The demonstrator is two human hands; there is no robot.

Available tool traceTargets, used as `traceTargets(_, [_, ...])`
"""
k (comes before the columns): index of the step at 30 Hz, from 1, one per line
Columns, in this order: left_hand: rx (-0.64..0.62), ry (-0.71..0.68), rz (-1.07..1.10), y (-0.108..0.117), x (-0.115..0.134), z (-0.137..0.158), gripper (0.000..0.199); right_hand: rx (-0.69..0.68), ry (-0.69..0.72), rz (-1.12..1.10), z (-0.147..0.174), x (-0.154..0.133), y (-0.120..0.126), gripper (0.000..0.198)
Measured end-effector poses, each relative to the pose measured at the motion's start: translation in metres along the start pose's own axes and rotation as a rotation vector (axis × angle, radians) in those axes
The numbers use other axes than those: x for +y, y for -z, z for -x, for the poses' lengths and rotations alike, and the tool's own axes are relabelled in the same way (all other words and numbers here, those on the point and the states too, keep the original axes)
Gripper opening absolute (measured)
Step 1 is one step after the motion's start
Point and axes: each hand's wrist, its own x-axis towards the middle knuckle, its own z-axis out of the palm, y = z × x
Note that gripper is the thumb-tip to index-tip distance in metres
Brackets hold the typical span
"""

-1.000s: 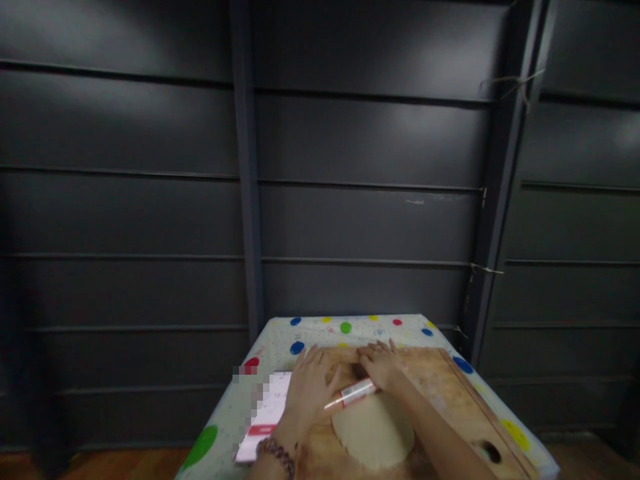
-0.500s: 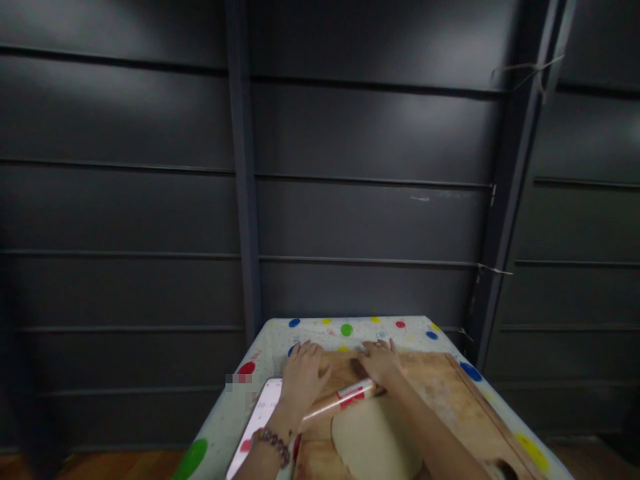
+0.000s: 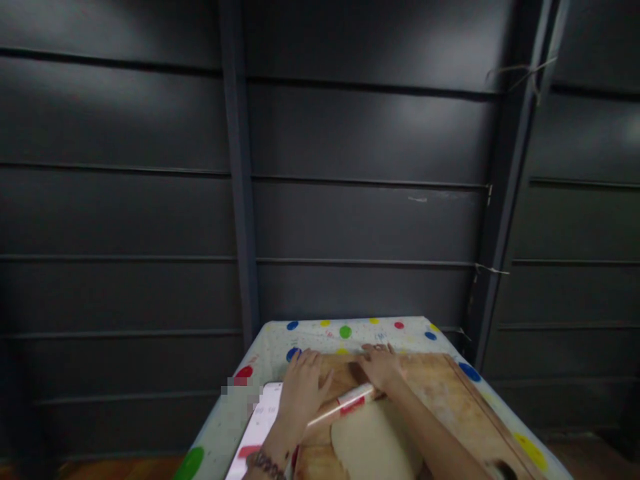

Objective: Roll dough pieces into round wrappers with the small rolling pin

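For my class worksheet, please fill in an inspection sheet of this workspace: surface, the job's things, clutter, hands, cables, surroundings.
Surface: wooden board on a white, dotted tablecloth.
Job's things: rolling pin with a red-and-white label; flat dough on its near side, partly hidden by the right forearm.
Clutter: lit phone left of the board, partly behind the left forearm.
Hands: left hand and right hand at opposite ends of the pin, fingers extended.
Cables: nothing seen; thin strands on the right-hand post, material unclear.
Surroundings: dark panelled wall.
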Motion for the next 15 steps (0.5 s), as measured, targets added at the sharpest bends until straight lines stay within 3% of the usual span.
traceTargets(8, [-0.165,0.085,0.027,0.013,0.039,0.046,0.047,0.063,0.146,-0.009,0.067,0.017,0.013,0.045])
traceTargets(15, [-0.059,-0.032,0.004,0.009,0.054,0.069,0.054,0.096,0.181,0.007,0.1,0.028,0.01,0.051])
